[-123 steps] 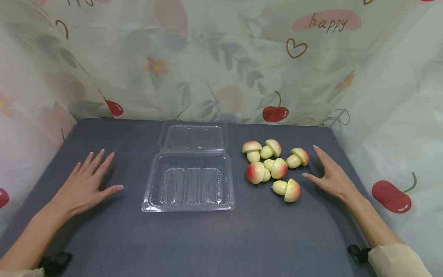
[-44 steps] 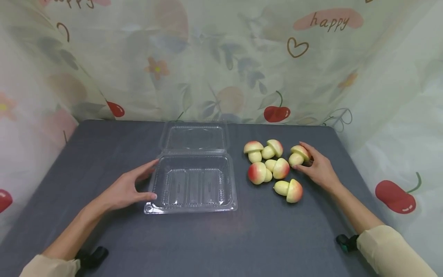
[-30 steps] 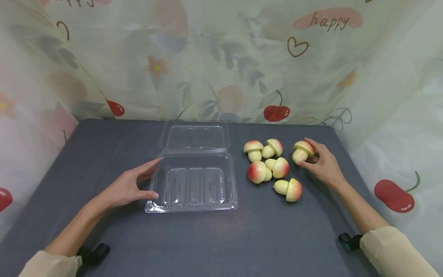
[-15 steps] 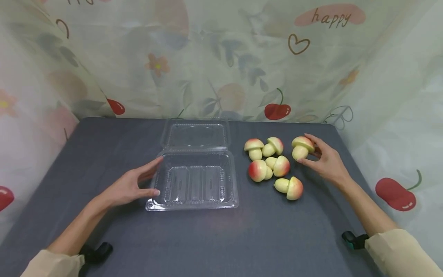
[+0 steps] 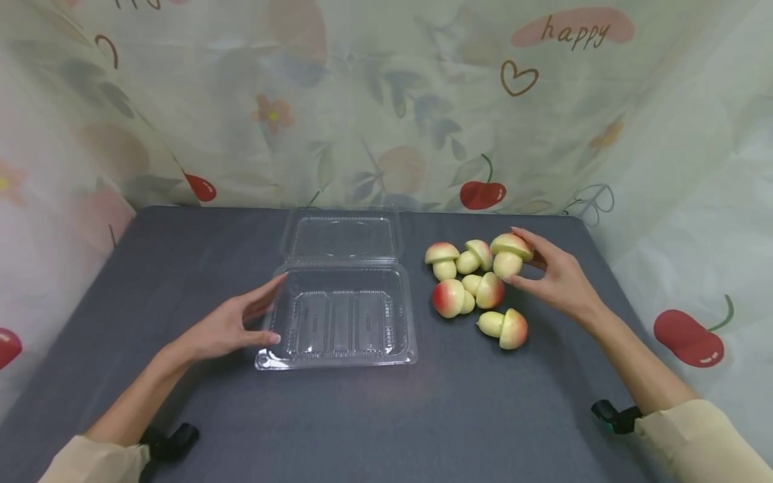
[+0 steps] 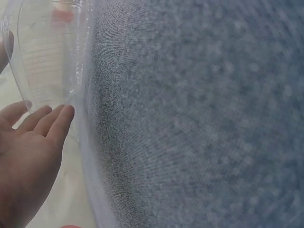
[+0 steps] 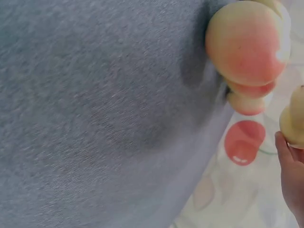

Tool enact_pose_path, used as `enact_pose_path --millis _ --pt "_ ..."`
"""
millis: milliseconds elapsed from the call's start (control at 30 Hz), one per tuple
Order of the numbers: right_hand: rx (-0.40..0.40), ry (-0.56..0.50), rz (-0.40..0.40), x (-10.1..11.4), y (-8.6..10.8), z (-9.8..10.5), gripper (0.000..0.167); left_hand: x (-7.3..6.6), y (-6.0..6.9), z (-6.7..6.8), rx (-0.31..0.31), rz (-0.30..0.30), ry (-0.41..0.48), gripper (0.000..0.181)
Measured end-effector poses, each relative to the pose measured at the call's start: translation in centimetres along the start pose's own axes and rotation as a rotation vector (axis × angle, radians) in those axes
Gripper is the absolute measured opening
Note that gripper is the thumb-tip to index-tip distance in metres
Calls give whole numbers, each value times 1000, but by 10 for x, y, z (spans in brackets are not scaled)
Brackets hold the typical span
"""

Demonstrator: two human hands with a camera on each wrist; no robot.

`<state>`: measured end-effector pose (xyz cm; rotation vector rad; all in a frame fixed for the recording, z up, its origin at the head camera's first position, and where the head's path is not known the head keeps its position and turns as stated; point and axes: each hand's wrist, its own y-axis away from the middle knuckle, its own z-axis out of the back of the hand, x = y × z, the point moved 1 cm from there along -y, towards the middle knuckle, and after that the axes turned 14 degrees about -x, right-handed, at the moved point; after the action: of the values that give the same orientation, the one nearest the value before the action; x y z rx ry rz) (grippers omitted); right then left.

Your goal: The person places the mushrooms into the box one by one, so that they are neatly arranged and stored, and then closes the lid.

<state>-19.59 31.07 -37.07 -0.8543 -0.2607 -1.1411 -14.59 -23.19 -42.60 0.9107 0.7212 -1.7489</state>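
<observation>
In the head view my right hand pinches a toy mushroom between fingers and thumb, cap up, above the table. The right wrist view shows this mushroom at its right edge. My left hand touches the left rim of a clear plastic clamshell box, thumb near the front and fingers farther back, fairly straight. The box lies open, its lid folded back. In the left wrist view, the left hand lies against the clear plastic wall.
Several more pale toy mushrooms with reddish caps lie right of the box, among them a front one, a red-capped one and a back-left one. A grey cloth covers the table. A printed curtain hangs behind it.
My left hand has come from the table to the box's left rim. The right hand has taken hold of the rightmost mushroom, raised it, and moved it left beside the others.
</observation>
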Motion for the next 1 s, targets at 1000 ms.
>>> enact_pose_path --millis 1000 --pt "105 -182 82 53 -15 -43 84 0 -2 -1 2 -18 92 106"
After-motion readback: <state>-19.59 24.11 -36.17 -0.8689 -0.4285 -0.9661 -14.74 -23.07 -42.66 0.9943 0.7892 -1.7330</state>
